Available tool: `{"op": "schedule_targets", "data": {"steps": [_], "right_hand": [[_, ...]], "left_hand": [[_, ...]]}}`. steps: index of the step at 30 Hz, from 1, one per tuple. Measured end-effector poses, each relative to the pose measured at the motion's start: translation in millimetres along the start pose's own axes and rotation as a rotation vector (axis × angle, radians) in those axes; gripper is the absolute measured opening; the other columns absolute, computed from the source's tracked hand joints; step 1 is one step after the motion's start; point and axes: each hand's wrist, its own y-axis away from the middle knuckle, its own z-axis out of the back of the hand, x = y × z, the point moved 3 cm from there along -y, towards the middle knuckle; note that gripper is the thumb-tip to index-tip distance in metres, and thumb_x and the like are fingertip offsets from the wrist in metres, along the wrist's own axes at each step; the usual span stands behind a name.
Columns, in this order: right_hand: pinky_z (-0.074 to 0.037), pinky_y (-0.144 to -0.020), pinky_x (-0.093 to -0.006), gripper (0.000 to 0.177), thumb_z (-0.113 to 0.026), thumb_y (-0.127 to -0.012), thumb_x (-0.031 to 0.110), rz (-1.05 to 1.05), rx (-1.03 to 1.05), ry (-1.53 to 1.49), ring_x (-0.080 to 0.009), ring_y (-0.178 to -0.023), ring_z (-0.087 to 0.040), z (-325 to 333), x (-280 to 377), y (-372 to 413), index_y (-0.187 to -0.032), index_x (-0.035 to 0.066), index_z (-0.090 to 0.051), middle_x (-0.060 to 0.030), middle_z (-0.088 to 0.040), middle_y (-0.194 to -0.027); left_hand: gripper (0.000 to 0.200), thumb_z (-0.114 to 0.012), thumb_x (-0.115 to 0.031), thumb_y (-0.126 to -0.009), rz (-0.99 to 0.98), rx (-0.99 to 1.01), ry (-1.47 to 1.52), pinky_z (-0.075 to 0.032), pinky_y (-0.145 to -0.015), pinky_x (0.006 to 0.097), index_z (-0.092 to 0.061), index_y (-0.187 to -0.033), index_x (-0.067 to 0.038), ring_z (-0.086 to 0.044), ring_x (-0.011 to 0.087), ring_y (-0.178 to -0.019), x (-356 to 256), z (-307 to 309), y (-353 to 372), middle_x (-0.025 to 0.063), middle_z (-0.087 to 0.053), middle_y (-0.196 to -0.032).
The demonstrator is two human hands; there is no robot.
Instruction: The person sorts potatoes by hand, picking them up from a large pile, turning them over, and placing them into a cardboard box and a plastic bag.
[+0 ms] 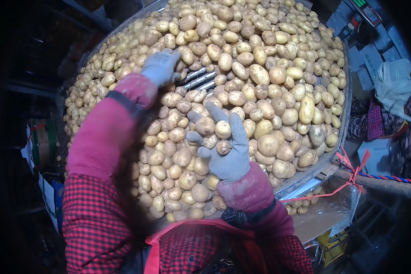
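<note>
Heap of potatoes [260, 75]: yellow-tan to brown, round to oval, mixed sizes, many soil-smudged, lying loose against one another. Three small potatoes [223, 129] cradled in my right hand [228, 160]: one paler, two browner, lying close together.

- Gloved hands: two, one left hand [162, 67] and one right hand [230, 162].
- Potatoes held in the right hand: three, the middle potato [223, 129] lying between the other two.
- Heaped potatoes [260, 74]: too numerous and overlapped to count.
- Metal bars [200, 81] exposed within the heap: at least three.
- Dark sleeve bands [125, 102]: two, one per arm.
- Braided red-and-blue rope [388, 177]: one.
- Pale plastic bag [394, 80], at right: one.
</note>
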Motion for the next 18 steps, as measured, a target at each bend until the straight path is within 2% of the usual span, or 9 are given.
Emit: {"op": "schedule_targets", "data": {"steps": [2, 4, 5, 7, 10, 13, 15, 16, 18], "right_hand": [[-0.059, -0.077, -0.0241, 0.063, -0.039, -0.100, -0.014, 0.002, -0.041, 0.018, -0.0294, -0.119, -0.070, 0, -3, -1, -0.159, 0.006, -0.036, -0.0191, -0.051, -0.156], [-0.058, -0.076, -0.0234, 0.068, -0.038, -0.096, -0.018, 0.486, 0.179, 0.497, -0.0282, -0.114, -0.072, -8, 1, 2, -0.159, 0.006, -0.037, -0.0198, -0.056, -0.151], [-0.058, -0.076, -0.0234, 0.068, -0.038, -0.096, -0.018, 0.479, 0.184, 0.496, -0.0282, -0.114, -0.072, -10, 4, 2, -0.159, 0.006, -0.037, -0.0198, -0.056, -0.151], [-0.057, -0.073, -0.0230, 0.067, -0.038, -0.096, -0.017, 0.067, -0.022, 0.226, -0.0273, -0.113, -0.072, -9, 7, 0, -0.159, 0.006, -0.037, -0.0210, -0.059, -0.146], [-0.057, -0.073, -0.0228, 0.068, -0.038, -0.095, -0.018, 0.099, -0.025, 0.220, -0.0266, -0.111, -0.072, -10, 13, 0, -0.159, 0.006, -0.036, -0.0218, -0.059, -0.146], [-0.057, -0.073, -0.0226, 0.067, -0.039, -0.096, -0.017, 0.066, -0.054, 0.148, -0.0259, -0.111, -0.072, -10, 12, -1, -0.159, 0.006, -0.036, -0.0214, -0.059, -0.145], [-0.057, -0.074, -0.0232, 0.064, -0.040, -0.097, -0.016, 0.046, -0.023, 0.052, -0.0267, -0.112, -0.071, -9, 12, 0, -0.158, 0.005, -0.037, -0.0211, -0.059, -0.145], [-0.058, -0.075, -0.0238, 0.062, -0.041, -0.099, -0.015, 0.038, 0.005, -0.054, -0.0274, -0.113, -0.071, -9, 12, 0, -0.157, 0.005, -0.038, -0.0208, -0.059, -0.145], [-0.059, -0.075, -0.0250, 0.059, -0.041, -0.101, -0.013, 0.052, -0.018, 0.057, -0.0288, -0.114, -0.071, -13, 13, 0, -0.157, 0.005, -0.038, -0.0207, -0.058, -0.146]], "left_hand": [[0.061, -0.081, -0.030, -0.084, -0.038, 0.043, 0.010, -0.050, -0.099, 0.0521, -0.057, -0.139, -0.020, -0.063, 0.0418, -0.117, -6, 9, 19, 0.0205, -0.065, -0.124], [0.063, -0.081, -0.030, -0.084, -0.045, 0.040, 0.100, -0.050, -0.101, 0.0512, -0.056, -0.142, -0.021, -0.063, 0.0413, -0.120, 4, -1, 22, 0.0201, -0.065, -0.127], [0.066, -0.080, -0.029, -0.084, -0.053, 0.024, 0.193, -0.050, -0.103, 0.0502, -0.055, -0.145, -0.022, -0.062, 0.0408, -0.123, 9, -6, 23, 0.0196, -0.065, -0.130], [0.067, -0.080, -0.028, -0.085, -0.067, 0.004, 0.182, -0.051, -0.105, 0.0478, -0.054, -0.147, -0.022, -0.063, 0.0408, -0.124, 7, -5, 19, 0.0188, -0.066, -0.134], [0.070, -0.081, -0.031, -0.085, -0.035, 0.110, 0.247, -0.054, -0.098, 0.0457, -0.052, -0.149, -0.026, -0.069, 0.0361, -0.116, -3, 7, 8, 0.0175, -0.071, -0.127], [0.072, -0.082, -0.033, -0.086, 0.088, -0.140, 0.716, -0.058, -0.092, 0.0399, -0.054, -0.151, -0.018, -0.071, 0.0275, -0.109, -8, 28, -1, 0.0148, -0.072, -0.124], [0.066, -0.077, -0.036, -0.091, -0.148, -0.435, 0.775, -0.059, -0.090, 0.0400, -0.055, -0.149, -0.014, -0.071, 0.0278, -0.107, -9, 45, -6, 0.0176, -0.071, -0.123], [0.066, -0.077, -0.036, -0.091, -0.149, -0.440, 0.778, -0.059, -0.090, 0.0400, -0.055, -0.149, -0.014, -0.071, 0.0278, -0.107, -11, 49, -3, 0.0176, -0.071, -0.123], [0.061, -0.073, -0.038, -0.094, -0.179, -0.079, 0.541, -0.059, -0.092, 0.0409, -0.056, -0.148, -0.013, -0.071, 0.0281, -0.105, -25, 44, 9, 0.0174, -0.071, -0.122]]}}
